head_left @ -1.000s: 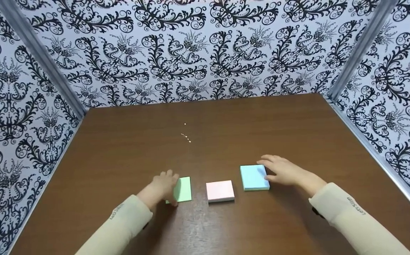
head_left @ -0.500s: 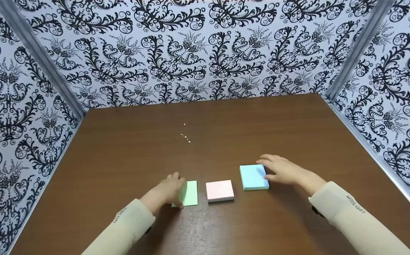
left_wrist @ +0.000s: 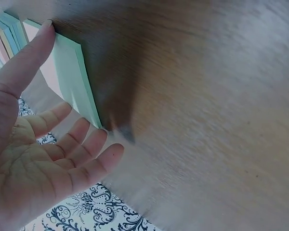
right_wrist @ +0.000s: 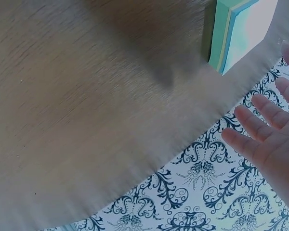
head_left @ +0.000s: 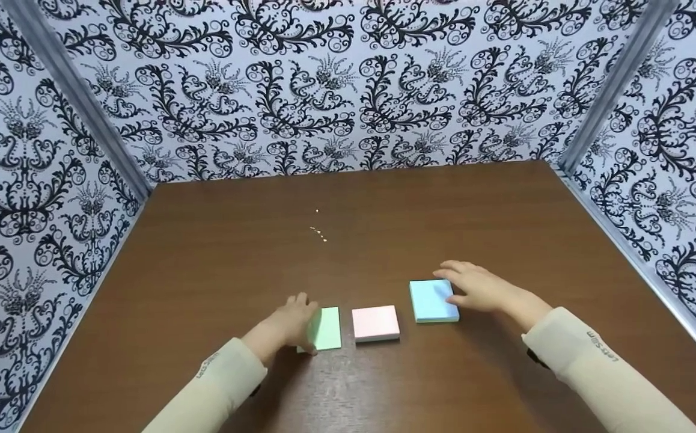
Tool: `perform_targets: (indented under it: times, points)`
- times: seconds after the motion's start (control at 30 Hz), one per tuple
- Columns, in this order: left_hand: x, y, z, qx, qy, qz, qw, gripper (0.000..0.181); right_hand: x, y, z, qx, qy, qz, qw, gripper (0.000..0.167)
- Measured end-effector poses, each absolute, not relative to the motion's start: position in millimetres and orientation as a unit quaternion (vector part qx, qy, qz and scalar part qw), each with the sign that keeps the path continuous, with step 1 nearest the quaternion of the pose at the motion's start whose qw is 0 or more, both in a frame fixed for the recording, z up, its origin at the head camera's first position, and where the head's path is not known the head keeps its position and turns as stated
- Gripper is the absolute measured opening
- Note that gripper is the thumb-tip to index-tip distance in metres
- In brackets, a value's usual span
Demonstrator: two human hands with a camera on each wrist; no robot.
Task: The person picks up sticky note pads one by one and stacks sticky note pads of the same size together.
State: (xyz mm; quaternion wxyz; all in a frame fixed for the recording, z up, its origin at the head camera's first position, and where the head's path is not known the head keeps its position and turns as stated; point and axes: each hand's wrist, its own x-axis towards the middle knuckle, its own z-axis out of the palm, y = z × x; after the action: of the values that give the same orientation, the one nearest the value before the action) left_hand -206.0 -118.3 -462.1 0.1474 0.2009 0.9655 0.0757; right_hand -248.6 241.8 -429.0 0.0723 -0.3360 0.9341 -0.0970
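A thin green sticky note pad (head_left: 327,329) lies flat on the brown table. My left hand (head_left: 290,323) spans its left part, thumb at the near edge and fingers at the far edge, holding it between them. To its right sits a pink-topped sticky note pad (head_left: 375,322), thicker than the green one. Farther right is a thick blue-topped pad (head_left: 432,300) with green lower layers. My right hand (head_left: 477,287) hovers at its right edge, fingers spread and relaxed; in the right wrist view the fingers (right_wrist: 253,122) appear apart from the pad (right_wrist: 245,33).
Brown wooden table (head_left: 234,240) extends to patterned black-and-white walls (head_left: 324,90) at the back and both sides. Small white specks (head_left: 319,233) mark the tabletop beyond the pads. Grey metal posts (head_left: 77,90) stand at the corners.
My left hand has slid the green pad right and slightly nearer to me, closer to the pink pad. The right hand, the pink pad and the blue pad have stayed put.
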Motion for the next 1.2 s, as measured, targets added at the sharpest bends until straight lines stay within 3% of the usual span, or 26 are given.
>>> perform_targets:
  times: [0.3, 0.63, 0.77, 1.07, 1.2]
  points:
    - [-207.4, -147.3, -452.3, 0.174, 0.966, 0.11, 0.156, 0.086, -247.4, 183.4, -405.2, -0.343, 0.935, -0.086, -0.028, 0.05]
    - [-200.7, -177.8, -448.0, 0.126, 0.966, 0.169, 0.152, 0.079, -224.4, 75.3, -407.5, -0.396, 0.918, -0.025, 0.01, 0.051]
    - [-198.3, -181.9, -448.1, 0.11, 0.965, 0.182, 0.153, 0.077, -216.1, 41.4, -418.2, -0.395, 0.917, 0.039, 0.029, 0.041]
    - [-198.7, -178.4, -447.9, 0.113, 0.967, 0.171, 0.151, 0.075, -214.3, 5.4, -452.4, -0.373, 0.916, 0.123, 0.075, 0.048]
    - [-198.7, -177.6, -447.0, 0.107, 0.968, 0.167, 0.152, 0.076, -215.9, -1.5, -458.9, -0.372, 0.915, 0.13, 0.084, 0.043]
